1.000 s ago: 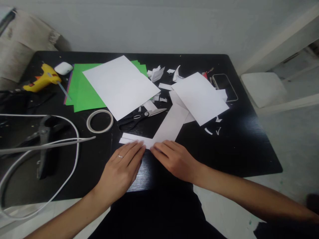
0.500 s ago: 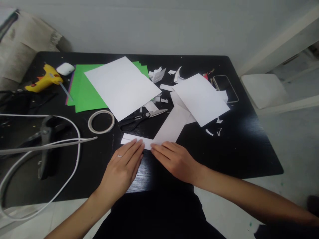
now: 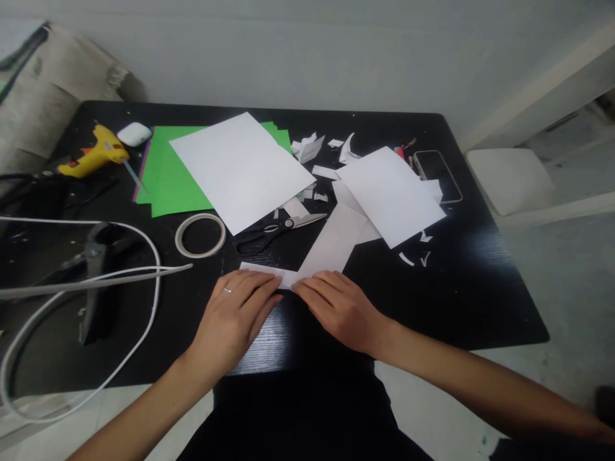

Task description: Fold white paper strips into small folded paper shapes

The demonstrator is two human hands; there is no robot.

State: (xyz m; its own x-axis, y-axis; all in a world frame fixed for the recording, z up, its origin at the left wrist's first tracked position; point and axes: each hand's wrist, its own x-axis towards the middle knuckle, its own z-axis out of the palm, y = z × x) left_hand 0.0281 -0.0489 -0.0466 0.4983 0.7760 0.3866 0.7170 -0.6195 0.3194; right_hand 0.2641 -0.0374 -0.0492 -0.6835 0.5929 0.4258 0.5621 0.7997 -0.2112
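A folded white paper strip (image 3: 331,243) lies on the black table (image 3: 461,301), bent into an L near the front edge. My left hand (image 3: 235,317), with a ring on one finger, lies flat with its fingers stretched over the strip's left arm. My right hand (image 3: 339,307) also rests flat, fingertips pressing on the fold at the strip's corner. Neither hand grips anything. Black scissors (image 3: 273,232) lie just beyond the strip.
White sheets (image 3: 240,168) (image 3: 391,192) and green paper (image 3: 168,173) cover the table's middle, with several paper scraps. A tape roll (image 3: 200,234), yellow glue gun (image 3: 93,152), pliers (image 3: 93,269), white cable (image 3: 72,282) sit left. A phone (image 3: 437,174) lies far right.
My left hand has slid slightly left along the strip and its fingers now cover more of it. The right hand stays pressing on the fold.
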